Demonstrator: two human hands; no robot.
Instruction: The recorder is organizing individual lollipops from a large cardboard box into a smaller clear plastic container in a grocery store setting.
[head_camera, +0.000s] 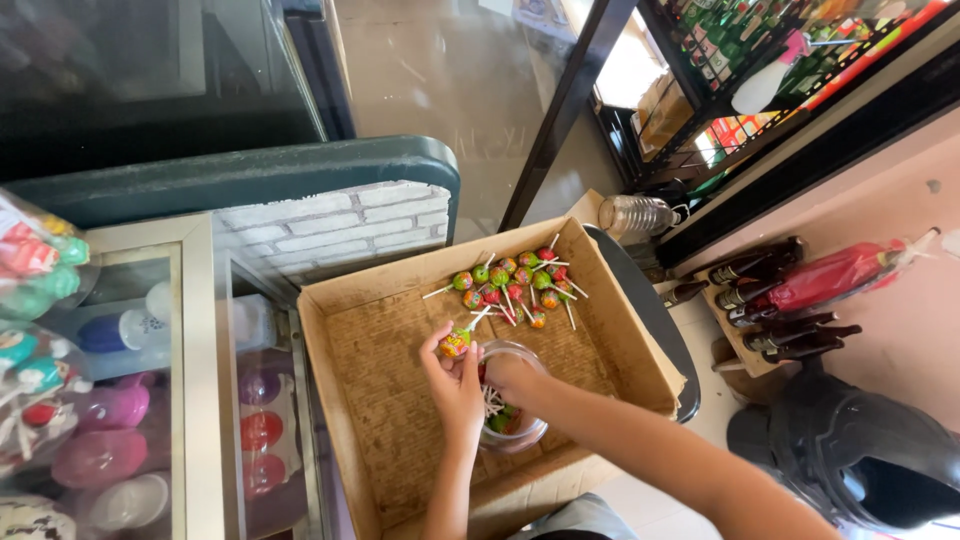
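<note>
My left hand (455, 385) holds a yellow and red wrapped lollipop (456, 342) by its head, with the white stick pointing up and to the right. My right hand (512, 378) rests on the rim of a clear plastic jar (522, 432) that holds a few lollipops with white sticks. Both hands are inside a shallow cardboard box (360, 400). A pile of several green, red and orange lollipops (515, 280) lies at the far side of the box.
A glass display cabinet (200, 400) with coloured containers stands at the left. Snack bags (40, 260) hang at the far left. Dark bottles (770, 300) sit on a board at the right, near a black helmet (860, 450) and a clear bottle (635, 215).
</note>
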